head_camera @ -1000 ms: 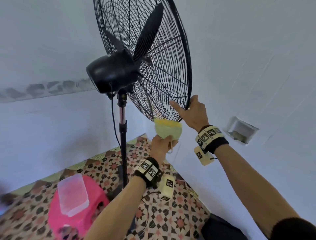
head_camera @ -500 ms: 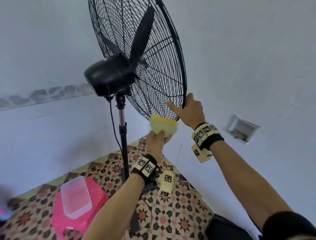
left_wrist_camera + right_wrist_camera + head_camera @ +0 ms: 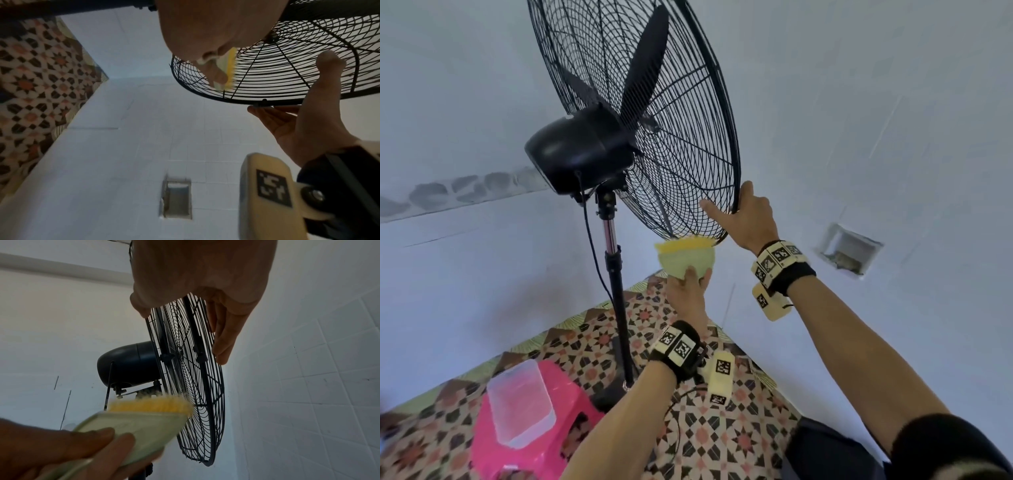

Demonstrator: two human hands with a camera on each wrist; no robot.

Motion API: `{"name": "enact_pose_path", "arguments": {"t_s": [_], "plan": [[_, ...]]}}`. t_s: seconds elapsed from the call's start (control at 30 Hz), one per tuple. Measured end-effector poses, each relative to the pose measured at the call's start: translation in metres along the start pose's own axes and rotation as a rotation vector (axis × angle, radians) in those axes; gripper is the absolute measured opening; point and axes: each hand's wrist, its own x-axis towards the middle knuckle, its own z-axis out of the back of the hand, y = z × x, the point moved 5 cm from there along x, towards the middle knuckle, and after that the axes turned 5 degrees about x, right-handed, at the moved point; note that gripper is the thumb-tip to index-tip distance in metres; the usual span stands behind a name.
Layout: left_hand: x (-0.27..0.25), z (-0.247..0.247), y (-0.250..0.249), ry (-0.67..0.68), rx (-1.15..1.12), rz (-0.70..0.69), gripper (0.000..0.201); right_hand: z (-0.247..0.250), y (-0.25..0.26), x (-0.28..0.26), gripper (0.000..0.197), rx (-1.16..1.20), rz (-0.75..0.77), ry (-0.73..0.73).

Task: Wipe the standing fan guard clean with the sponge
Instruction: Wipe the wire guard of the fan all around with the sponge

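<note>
The black wire fan guard (image 3: 671, 137) tilts upward on its stand. My left hand (image 3: 688, 284) grips a pale green sponge (image 3: 686, 258) from below. The sponge's yellow scrubbing face presses against the guard's lowest edge. In the right wrist view the sponge (image 3: 139, 423) is blurred beside the guard (image 3: 195, 386). My right hand (image 3: 729, 205) holds the guard's lower right rim, thumb on the back wires and fingers (image 3: 224, 337) along the front. The left wrist view shows the sponge (image 3: 231, 68) on the wires (image 3: 277, 78) and my right hand (image 3: 308, 116) under the rim.
The fan's motor housing (image 3: 582, 150) and pole (image 3: 616, 291) stand left of my hands, with a cord hanging down. A pink stool (image 3: 482, 442) carrying a clear plastic container (image 3: 520, 404) sits on the patterned floor. A recessed niche (image 3: 847, 248) is in the tiled wall on the right.
My left hand has lifted the sponge from just under the guard up against its bottom edge. My right hand has kept its hold on the rim.
</note>
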Motion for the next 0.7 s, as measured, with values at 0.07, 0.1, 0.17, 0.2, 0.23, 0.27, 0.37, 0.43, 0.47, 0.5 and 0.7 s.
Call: {"name": "enact_pose_path", "arguments": {"t_s": [0.07, 0.1, 0.17, 0.2, 0.23, 0.27, 0.37, 0.43, 0.47, 0.5, 0.7], "plan": [[0.005, -0.002, -0.002, 0.104, 0.081, 0.079, 0.026, -0.002, -0.003, 0.0, 0.083, 0.002, 0.005, 0.008], [0.009, -0.003, -0.006, 0.152, 0.131, 0.097, 0.026, -0.002, -0.004, -0.001, 0.083, 0.0, 0.005, 0.008], [0.02, 0.0, -0.019, 0.177, 0.185, 0.072, 0.028, 0.0, -0.006, -0.001, 0.084, -0.011, 0.004, 0.002], [0.027, 0.006, -0.027, 0.148, 0.179, 0.042, 0.031, 0.0, -0.006, -0.001, 0.086, -0.016, 0.005, -0.003], [0.035, 0.014, -0.033, 0.099, 0.167, 0.007, 0.032, 0.001, -0.007, 0.0, 0.087, -0.015, 0.004, -0.008], [0.042, 0.021, -0.04, 0.048, 0.157, -0.023, 0.033, 0.001, -0.006, 0.001, 0.088, -0.008, 0.008, -0.013], [0.061, 0.032, -0.058, 0.074, 0.209, -0.005, 0.035, -0.003, -0.005, 0.0, 0.085, 0.007, 0.025, -0.024], [0.068, 0.029, -0.072, 0.167, 0.264, -0.022, 0.034, -0.005, -0.007, -0.001, 0.078, 0.028, 0.03, -0.039], [0.069, 0.026, -0.081, 0.212, 0.319, -0.039, 0.035, -0.006, -0.008, -0.002, 0.075, 0.045, 0.031, -0.048], [0.072, 0.024, -0.086, 0.246, 0.363, -0.031, 0.037, -0.007, -0.01, -0.003, 0.073, 0.059, 0.024, -0.055], [0.094, 0.018, -0.13, 0.227, 0.345, -0.08, 0.051, -0.013, -0.009, -0.004, 0.066, 0.062, 0.012, -0.144]]}}
